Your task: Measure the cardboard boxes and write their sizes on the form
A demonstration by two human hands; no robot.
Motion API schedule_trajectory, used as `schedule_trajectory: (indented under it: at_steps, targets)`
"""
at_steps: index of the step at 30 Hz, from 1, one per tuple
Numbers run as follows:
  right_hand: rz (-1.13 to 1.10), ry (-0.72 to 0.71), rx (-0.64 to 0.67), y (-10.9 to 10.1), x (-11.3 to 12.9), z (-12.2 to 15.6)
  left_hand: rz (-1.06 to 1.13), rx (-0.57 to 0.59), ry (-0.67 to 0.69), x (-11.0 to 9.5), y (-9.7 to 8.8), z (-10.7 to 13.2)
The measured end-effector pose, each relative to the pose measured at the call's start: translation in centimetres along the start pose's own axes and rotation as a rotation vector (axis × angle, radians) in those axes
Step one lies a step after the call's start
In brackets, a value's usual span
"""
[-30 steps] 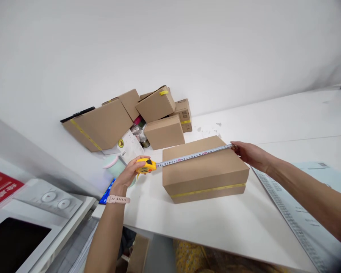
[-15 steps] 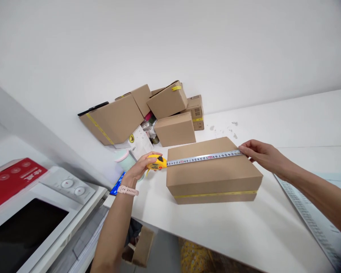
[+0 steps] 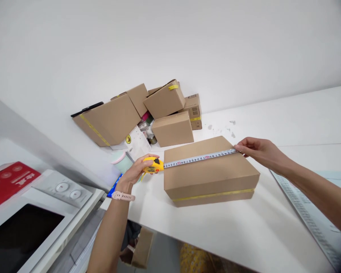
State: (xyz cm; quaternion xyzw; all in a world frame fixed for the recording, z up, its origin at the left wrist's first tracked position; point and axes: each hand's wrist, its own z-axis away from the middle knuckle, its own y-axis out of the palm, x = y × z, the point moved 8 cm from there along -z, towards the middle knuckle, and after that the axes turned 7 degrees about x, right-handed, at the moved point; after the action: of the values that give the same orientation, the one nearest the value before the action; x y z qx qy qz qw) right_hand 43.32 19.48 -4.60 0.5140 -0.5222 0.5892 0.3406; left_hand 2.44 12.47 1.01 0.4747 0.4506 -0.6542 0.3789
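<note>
A closed brown cardboard box [image 3: 210, 168] with yellow tape round its side sits on the white table [image 3: 216, 223]. My left hand [image 3: 138, 168], a pink band on its wrist, grips the yellow case of a tape measure [image 3: 153, 165] at the box's left edge. The silver blade [image 3: 199, 158] stretches across the top of the box to the right edge. There my right hand [image 3: 250, 148] pinches the blade's end between thumb and fingers. The very tip of the blade is hidden by those fingers.
Several cardboard boxes [image 3: 172, 129] are piled against the wall at the back. A pale green cup [image 3: 122, 163] and a blue packet [image 3: 113, 187] lie beyond my left wrist. A microwave [image 3: 25, 223] stands at left, a printed mat [image 3: 315, 204] at right.
The whole view has shifted slightly, so most things appear a little further left. Both hands keep their hold on the tape measure, and the blade stays stretched over the box.
</note>
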Motion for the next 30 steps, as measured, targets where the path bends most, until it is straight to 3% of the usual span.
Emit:
schedule_trajectory:
  at_steps: [11,20,25,30]
  targets:
    - [0.09,0.02,-0.06,-1.1,-1.8,-1.3,-0.012,-0.021,-0.013,0.0,0.1,-0.1]
    - [0.124,0.052,0.051,-0.9,-1.5,-2.0,-0.06,-0.089,0.002,-0.9,0.5,0.6]
    - [0.273,0.066,0.182,-0.4,0.2,-1.4,-0.085,-0.146,0.088,-2.9,3.0,2.6]
    - [0.255,-0.05,0.109,0.8,5.5,1.7,-0.014,-0.151,0.183,-4.6,7.5,4.8]
